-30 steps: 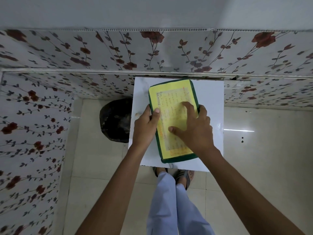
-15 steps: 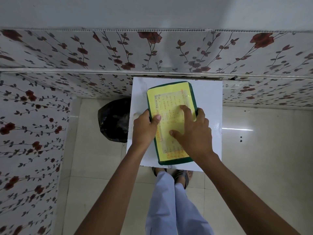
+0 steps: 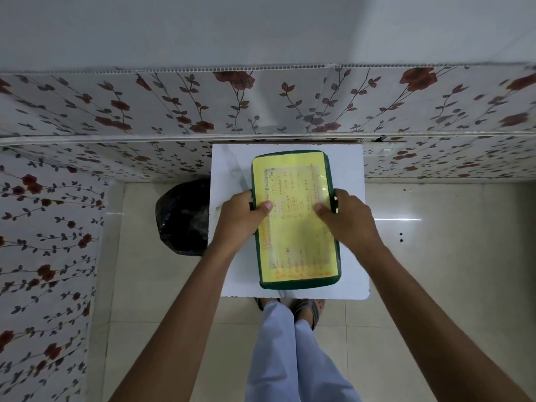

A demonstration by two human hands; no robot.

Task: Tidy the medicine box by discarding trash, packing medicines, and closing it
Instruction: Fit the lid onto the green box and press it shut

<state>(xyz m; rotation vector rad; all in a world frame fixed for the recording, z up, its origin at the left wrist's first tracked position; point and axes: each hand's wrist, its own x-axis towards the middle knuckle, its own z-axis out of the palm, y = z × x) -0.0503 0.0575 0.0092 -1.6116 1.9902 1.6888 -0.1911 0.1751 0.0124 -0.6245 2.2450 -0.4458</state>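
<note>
The medicine box (image 3: 294,250), dark green with a yellow handwritten label covering its lid, lies shut on a small white table (image 3: 352,175). My left hand (image 3: 240,217) grips its left edge, thumb on the lid. On the opposite side, my right hand (image 3: 346,219) clasps the right edge, thumb pressing the label too. The box's contents are hidden.
A black trash bag (image 3: 181,217) sits on the tiled floor just left of the table. Floral-patterned walls close in behind and on the left. My legs and sandalled feet (image 3: 307,309) stand at the table's near edge. Glossy floor tiles extend to the right.
My right hand has slid off the top of the lid to the box's right edge. The left hand keeps its hold on the left edge, and the box now lies straighter.
</note>
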